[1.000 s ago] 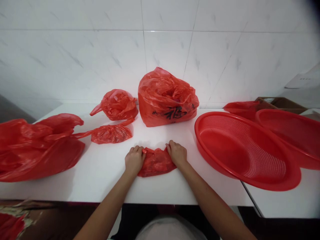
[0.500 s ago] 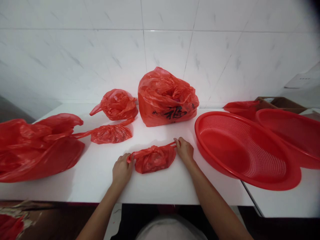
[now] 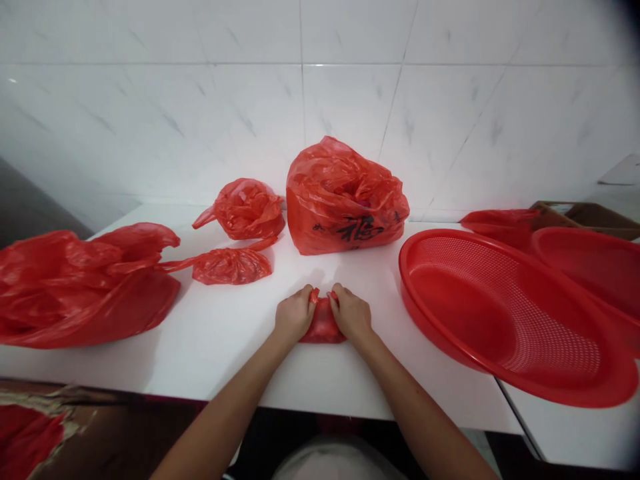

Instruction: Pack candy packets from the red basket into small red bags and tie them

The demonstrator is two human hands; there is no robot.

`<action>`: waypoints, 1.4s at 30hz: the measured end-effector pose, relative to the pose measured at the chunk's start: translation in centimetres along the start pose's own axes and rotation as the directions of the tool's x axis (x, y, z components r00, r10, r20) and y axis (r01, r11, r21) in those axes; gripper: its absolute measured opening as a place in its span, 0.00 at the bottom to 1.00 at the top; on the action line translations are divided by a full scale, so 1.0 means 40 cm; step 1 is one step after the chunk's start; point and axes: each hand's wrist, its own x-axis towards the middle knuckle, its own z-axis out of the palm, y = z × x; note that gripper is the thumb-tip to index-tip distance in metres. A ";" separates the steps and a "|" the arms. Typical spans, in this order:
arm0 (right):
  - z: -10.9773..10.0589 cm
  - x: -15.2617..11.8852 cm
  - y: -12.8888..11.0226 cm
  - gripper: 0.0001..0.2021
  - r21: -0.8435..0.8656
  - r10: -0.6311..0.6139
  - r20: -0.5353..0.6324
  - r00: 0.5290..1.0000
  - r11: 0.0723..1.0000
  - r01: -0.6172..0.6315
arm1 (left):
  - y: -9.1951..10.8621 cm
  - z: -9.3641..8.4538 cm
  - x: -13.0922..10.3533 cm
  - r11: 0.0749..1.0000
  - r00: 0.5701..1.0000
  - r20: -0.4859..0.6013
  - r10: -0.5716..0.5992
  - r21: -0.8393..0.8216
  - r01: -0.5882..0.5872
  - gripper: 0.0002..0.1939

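Note:
A small red plastic bag [image 3: 324,325] lies on the white table [image 3: 200,360] in front of me, partly hidden between my hands. My left hand [image 3: 295,313] is closed on the bag's upper left end, with a bit of red plastic poking out above the fingers. On the other side, my right hand [image 3: 353,312] grips the upper right end. Both hands are close together over the bag. Behind them stands a big, full red bag [image 3: 345,200] with black characters on its front. What the small bag contains I cannot make out.
To the right, a red perforated oval basket [image 3: 460,300] overlaps a second red basket [image 3: 590,260]. A brown box [image 3: 590,217] sits behind. At left are a large red bag [image 3: 80,293], a knotted red bag [image 3: 247,210] and a small tied one [image 3: 233,267]. A tiled wall [image 3: 240,120] closes the back.
Both hands have moved inward toward each other, bringing the bag's two stretched ends together over its middle. The whole view has shifted slightly; the other bags and baskets stay put.

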 end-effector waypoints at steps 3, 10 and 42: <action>-0.011 0.007 0.018 0.11 0.019 0.007 0.002 1.000 1.000 -0.007 | -0.010 -0.008 0.013 0.998 0.998 0.066 -0.024 0.056 0.020 0.16; -0.030 0.013 0.044 0.12 0.138 0.015 -0.141 0.990 0.990 0.005 | -0.022 -0.031 0.016 0.991 0.992 0.121 -0.041 0.132 0.025 0.17; 0.015 0.022 0.048 0.10 0.002 0.090 0.004 0.996 0.996 -0.090 | -0.024 -0.003 0.032 0.981 0.982 0.163 -0.091 0.187 0.060 0.19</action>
